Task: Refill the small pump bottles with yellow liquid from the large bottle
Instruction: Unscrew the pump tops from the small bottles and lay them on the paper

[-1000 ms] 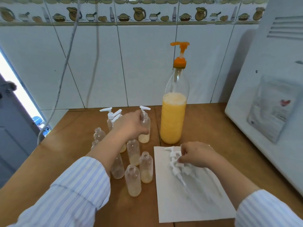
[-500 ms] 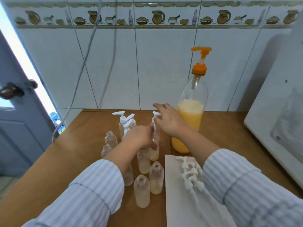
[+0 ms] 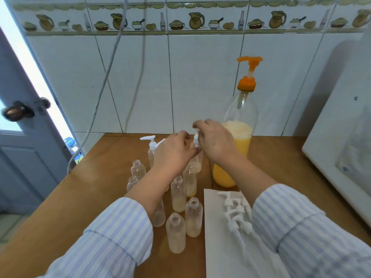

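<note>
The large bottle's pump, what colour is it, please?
Orange, seen in the head view: the pump tops the large bottle.

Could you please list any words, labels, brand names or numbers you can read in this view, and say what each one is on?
None can be read.
Tile border: its painted bottles carry small marks, too blurred to read.
Large bottle: no label shows.
Small pump bottles: plain, no print.
White appliance: the pouch on its side is too blurred to read.
</note>
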